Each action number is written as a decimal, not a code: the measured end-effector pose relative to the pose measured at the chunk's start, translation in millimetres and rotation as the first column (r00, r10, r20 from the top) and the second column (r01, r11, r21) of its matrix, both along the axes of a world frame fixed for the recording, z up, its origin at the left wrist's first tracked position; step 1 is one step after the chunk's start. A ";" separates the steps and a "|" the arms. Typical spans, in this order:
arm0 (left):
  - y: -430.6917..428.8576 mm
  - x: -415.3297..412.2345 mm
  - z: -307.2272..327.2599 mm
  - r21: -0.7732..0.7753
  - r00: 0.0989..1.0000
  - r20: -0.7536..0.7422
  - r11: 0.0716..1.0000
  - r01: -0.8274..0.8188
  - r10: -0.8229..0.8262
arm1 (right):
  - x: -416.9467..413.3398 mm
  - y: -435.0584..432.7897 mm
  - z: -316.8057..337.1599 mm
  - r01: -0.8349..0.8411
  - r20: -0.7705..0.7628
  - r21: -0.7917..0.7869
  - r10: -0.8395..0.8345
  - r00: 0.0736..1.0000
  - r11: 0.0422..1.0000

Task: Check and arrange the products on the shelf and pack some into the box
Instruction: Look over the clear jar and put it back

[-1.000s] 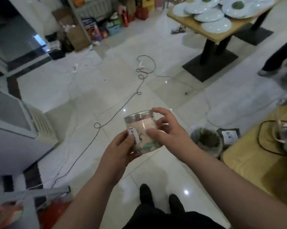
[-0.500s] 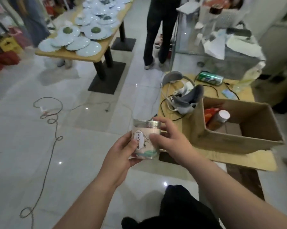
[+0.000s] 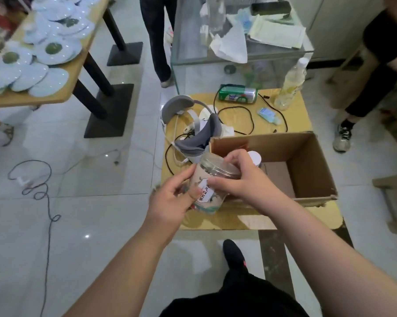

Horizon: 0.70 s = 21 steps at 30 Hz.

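Head view, single moment.

- A clear plastic jar (image 3: 210, 179) with a pale printed label is held by both hands, in the air over the near left part of the small wooden table (image 3: 293, 115). It is tilted, its lid end leaning away toward the cardboard box (image 3: 307, 161).
- Left hand (image 3: 170, 202): fingers and thumb are curled round the lower body of the jar, with the thumb laid against the label.
- Right hand (image 3: 241, 179): fingers are hooked over the lid rim and the thumb is pressed on the jar's side. A firm grip is seen on both sides (neither hand is slack).
- The box is seen open-topped on the table, just beyond and to the right of the jar. A white-capped container (image 3: 255, 157) is visible inside, against its left wall; the rest of that corner is hidden by the right hand.
- Behind the box, on the same table: a grey headset (image 3: 193, 131) with cables, a green can (image 3: 237, 94) lying on its side, a clear bottle (image 3: 290, 85) standing upright, and a small blue packet (image 3: 267, 114).
- A glass case (image 3: 215, 62) strewn with papers is noted past the table.
- At far left, pale plates (image 3: 39, 72) are spread over a longer table (image 3: 44, 98). A dark cable (image 3: 33, 186) is looped on the tiled floor.
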State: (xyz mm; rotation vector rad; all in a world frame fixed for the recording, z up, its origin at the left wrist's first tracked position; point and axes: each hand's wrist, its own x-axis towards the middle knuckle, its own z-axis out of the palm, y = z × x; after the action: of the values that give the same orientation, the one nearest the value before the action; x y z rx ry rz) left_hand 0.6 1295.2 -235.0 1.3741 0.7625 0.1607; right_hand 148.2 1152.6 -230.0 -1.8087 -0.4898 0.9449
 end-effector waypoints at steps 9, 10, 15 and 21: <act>-16.9 80.7 -29.7 0.425 0.898 -0.416 0.842 0.332 -0.144 | 104.8 -72.5 -20.2 0.052 0.266 -0.284 0.027 0.964 0.957; -19.7 84.0 -34.2 0.409 0.884 -0.434 0.836 0.366 -0.175 | 113.0 -77.8 -23.4 0.016 0.282 -0.352 0.090 0.955 0.936; -30.6 84.0 -53.5 0.426 0.843 -0.504 0.795 0.432 -0.188 | 131.0 -88.5 -47.8 -0.034 0.354 -0.592 0.298 0.887 0.805; -29.1 82.3 -60.9 0.395 0.824 -0.535 0.806 0.441 -0.189 | 123.2 -73.1 -78.5 0.138 0.380 -0.589 0.122 0.917 0.796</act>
State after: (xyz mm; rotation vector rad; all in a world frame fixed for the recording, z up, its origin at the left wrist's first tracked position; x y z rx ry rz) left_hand 82.9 1266.1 -295.9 2.0773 0.9073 -0.2887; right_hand 271.4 1079.5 -308.6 -2.6268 -0.4543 0.7653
